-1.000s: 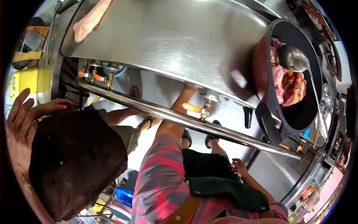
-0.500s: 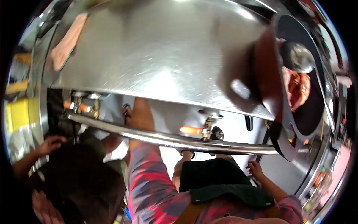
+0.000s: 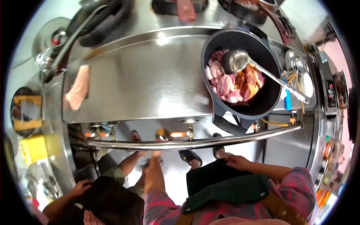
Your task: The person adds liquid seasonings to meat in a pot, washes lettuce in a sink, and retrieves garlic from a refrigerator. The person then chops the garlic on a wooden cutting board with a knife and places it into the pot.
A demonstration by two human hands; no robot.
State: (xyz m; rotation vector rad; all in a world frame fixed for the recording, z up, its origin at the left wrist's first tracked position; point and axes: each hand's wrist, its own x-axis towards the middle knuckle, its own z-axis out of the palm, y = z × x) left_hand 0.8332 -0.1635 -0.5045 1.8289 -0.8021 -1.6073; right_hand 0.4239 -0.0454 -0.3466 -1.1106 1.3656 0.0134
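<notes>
My left hand (image 3: 162, 134), blurred and partly hidden, reaches past the steel rail (image 3: 176, 145) under the counter edge. It is close to an orange valve handle (image 3: 177, 134); whether it touches it I cannot tell. With curled fingers, my right hand (image 3: 239, 163) rests against the edge of my dark green apron (image 3: 210, 173); anything in the fingers is hidden. A deep black pot (image 3: 268, 95) stands on the steel counter (image 3: 150, 78), its near handle overhanging the front edge. Inside lie raw meat pieces (image 3: 227, 84), some coated in brown sauce, under a metal ladle (image 3: 240, 60).
A pinkish-tan, sock-shaped piece (image 3: 78, 88) lies on the counter's left end. Pans (image 3: 180, 6) line the back. A tray with bowls (image 3: 306, 84) sits right of the pot. At lower left, another person's hand (image 3: 80, 187) is near a yellow container (image 3: 33, 149).
My view has swung, bringing the pot further in from the right edge. My right hand has moved left onto the apron, its fingers now curled. My left hand now shows near the orange handle.
</notes>
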